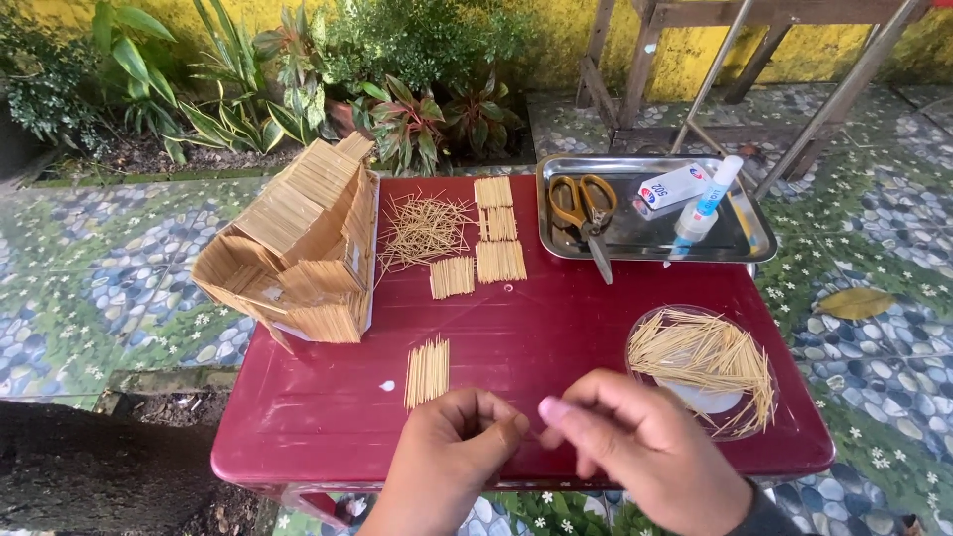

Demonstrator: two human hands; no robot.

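Both hands meet at the near edge of the red surface (328, 417). The left hand (452, 447) and right hand (635, 452) have fingers pinched together toward each other, seemingly on one toothpick; it is too thin to be sure. A glued mat (428, 372) lies just beyond the left hand, a dish (703, 367) of loose picks beyond the right. A careless right wrist could sweep that dish off; wet glue might smear the mat.
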